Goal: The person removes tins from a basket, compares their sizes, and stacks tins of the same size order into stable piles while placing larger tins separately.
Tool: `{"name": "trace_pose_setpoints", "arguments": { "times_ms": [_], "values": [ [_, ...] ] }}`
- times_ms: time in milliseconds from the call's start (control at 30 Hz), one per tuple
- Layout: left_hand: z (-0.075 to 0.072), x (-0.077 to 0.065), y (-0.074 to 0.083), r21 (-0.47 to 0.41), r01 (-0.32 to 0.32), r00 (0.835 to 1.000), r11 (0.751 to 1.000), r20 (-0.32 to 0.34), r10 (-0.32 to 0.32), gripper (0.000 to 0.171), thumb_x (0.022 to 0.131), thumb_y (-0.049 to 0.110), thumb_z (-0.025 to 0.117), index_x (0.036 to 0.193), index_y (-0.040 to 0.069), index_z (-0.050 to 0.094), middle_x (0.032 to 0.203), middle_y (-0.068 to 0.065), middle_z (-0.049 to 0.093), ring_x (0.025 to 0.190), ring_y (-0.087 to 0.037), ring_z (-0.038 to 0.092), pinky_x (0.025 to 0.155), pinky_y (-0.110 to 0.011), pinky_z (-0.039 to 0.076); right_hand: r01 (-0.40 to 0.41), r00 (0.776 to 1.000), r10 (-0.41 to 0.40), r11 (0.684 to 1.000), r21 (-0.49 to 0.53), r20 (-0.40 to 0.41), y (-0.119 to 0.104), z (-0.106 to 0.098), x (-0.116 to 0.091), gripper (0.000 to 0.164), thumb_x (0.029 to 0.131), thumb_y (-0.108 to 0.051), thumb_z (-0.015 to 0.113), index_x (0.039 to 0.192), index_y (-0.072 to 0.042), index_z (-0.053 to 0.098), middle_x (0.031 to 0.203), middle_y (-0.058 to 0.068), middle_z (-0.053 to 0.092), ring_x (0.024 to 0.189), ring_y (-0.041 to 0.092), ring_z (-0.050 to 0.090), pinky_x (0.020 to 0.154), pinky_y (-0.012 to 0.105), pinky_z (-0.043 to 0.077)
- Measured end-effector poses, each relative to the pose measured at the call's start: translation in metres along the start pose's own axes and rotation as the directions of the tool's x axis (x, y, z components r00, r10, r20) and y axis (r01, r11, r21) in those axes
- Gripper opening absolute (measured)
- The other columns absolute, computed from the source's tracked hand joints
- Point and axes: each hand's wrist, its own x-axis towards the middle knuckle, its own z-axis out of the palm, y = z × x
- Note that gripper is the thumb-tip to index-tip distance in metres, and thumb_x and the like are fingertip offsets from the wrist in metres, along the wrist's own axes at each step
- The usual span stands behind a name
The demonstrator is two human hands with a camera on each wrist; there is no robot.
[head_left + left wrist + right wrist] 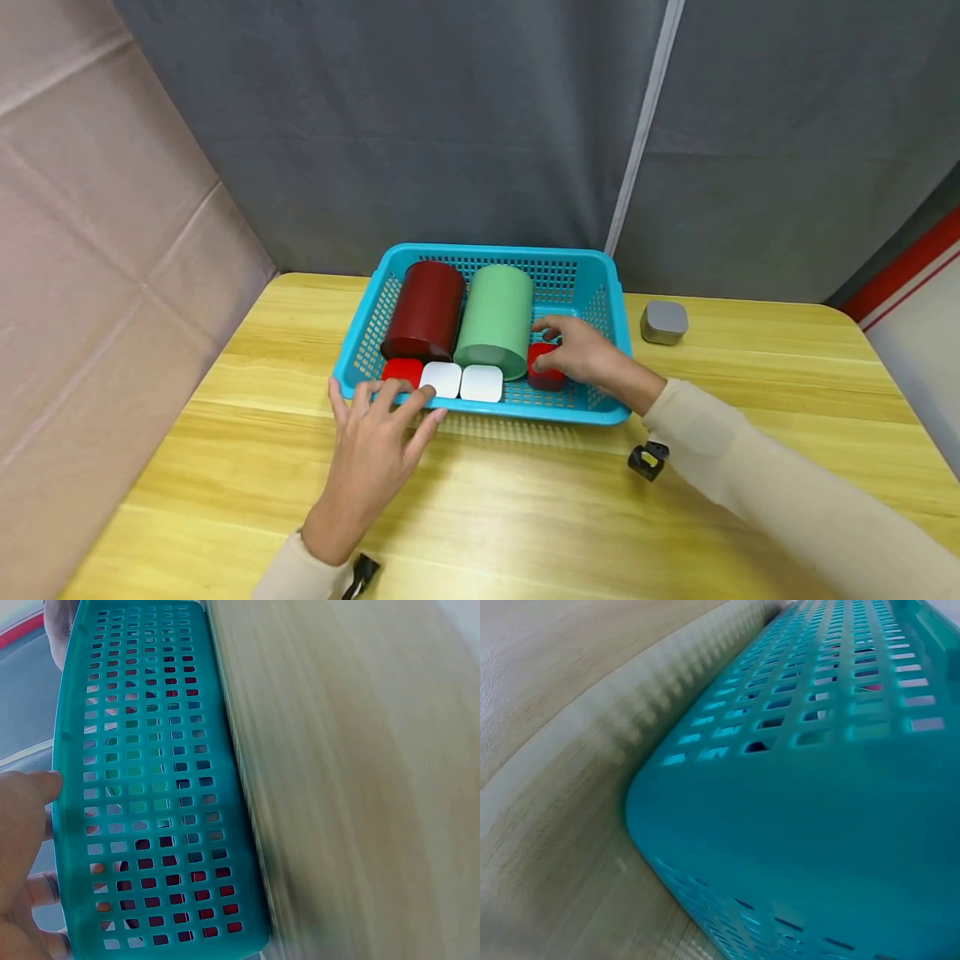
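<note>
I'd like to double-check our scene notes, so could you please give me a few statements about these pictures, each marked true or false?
1. The gray box stands outside the blue basket. True.
2. The green cylinder lies left of the dark red one. False: the green cylinder lies right of the dark red cylinder.
3. The right hand holds a red box inside the basket. True.
4. The left hand touches the gray box. False: the left hand is at the basket's near rim.
5. Two white boxes sit side by side in the basket. True.
</note>
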Motion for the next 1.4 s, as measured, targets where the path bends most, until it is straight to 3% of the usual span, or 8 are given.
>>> {"name": "trace_pose_setpoints", "arguments": {
  "times_ms": [367,933,1400],
  "values": [
    [-0.001,-0.0016,-0.001,0.015,0.006,1.0,1.0,-0.002,-0.006,0.028,0.09,0.039,0.079,0.111,0.019,0.08,0.104,-0.009,0.07,0.106,-0.042,0.061,0.105,-0.091,0.018,-0.02,1.0,0.021,0.998,-0.056,0.012,-0.001,0.0058,0.006,0.061,0.088,0.0,0.073,0.145,0.003,0.052,0.14,0.029,0.056,0.112,0.037,0.061,0.084,0.037,0.06],
    [-0.001,-0.001,-0.001,0.003,0.009,1.0,1.0,0.007,-0.009,0.029,0.088,0.036,0.082,0.111,0.019,0.079,0.105,-0.01,0.07,0.106,-0.042,0.061,0.106,-0.091,0.016,-0.011,1.0,0.012,0.981,-0.194,0.005,-0.0011,0.0088,0.0062,0.06,0.084,0.004,0.076,0.141,0.003,0.055,0.131,0.026,0.063,0.11,0.036,0.062,0.085,0.039,0.06],
    [-0.0007,0.0002,0.0004,0.0,0.013,1.0,1.0,0.017,-0.013,0.029,0.088,0.036,0.082,0.111,0.019,0.08,0.105,-0.01,0.071,0.107,-0.042,0.061,0.105,-0.092,0.016,0.055,0.998,-0.062,0.977,-0.205,-0.028,-0.0003,0.0047,0.0002,0.056,0.083,-0.001,0.076,0.137,0.004,0.06,0.131,0.026,0.064,0.109,0.036,0.061,0.082,0.038,0.059]
  ]
}}
